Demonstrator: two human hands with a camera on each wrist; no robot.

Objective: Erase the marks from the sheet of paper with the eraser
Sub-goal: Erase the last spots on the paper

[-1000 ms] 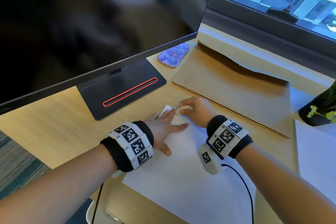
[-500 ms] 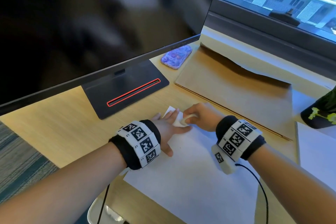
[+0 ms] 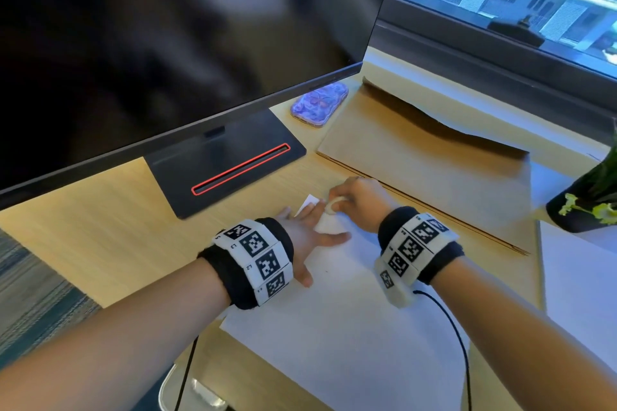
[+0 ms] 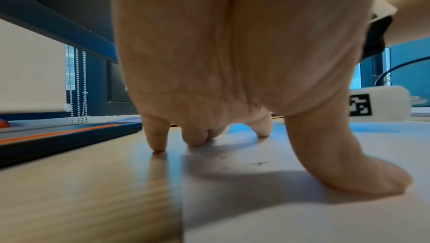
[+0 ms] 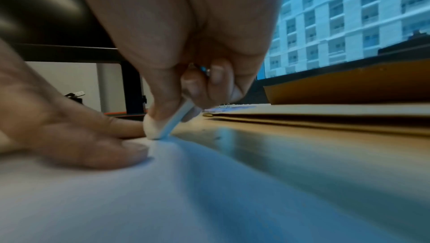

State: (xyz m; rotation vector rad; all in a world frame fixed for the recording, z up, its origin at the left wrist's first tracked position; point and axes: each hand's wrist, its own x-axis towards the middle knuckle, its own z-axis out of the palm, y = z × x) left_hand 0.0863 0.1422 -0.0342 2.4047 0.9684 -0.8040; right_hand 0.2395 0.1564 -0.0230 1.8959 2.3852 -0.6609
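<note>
Lay flat on the wooden desk [image 3: 110,237] in front of the monitor stand [image 3: 227,160]: sheet of paper [image 3: 340,327]. Pinched in the curled right hand [image 3: 360,203], tip down on the sheet's far corner: white eraser [image 5: 160,127]. Pressed flat beside it, fingers straight: left hand [image 3: 307,237]. Beyond the sheet: cardboard [image 3: 434,163], phone [image 3: 319,103].

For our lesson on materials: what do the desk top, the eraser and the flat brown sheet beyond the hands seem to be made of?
Desk top: wood or wood-look laminate, smooth; light grain lines and a soft sheen.
Eraser: probably soft rubber or vinyl, matte white; its worn end looks rounded where the right hand pinches it.
Brown sheet: cardboard, matte; layered edges show in the right wrist view.
</note>
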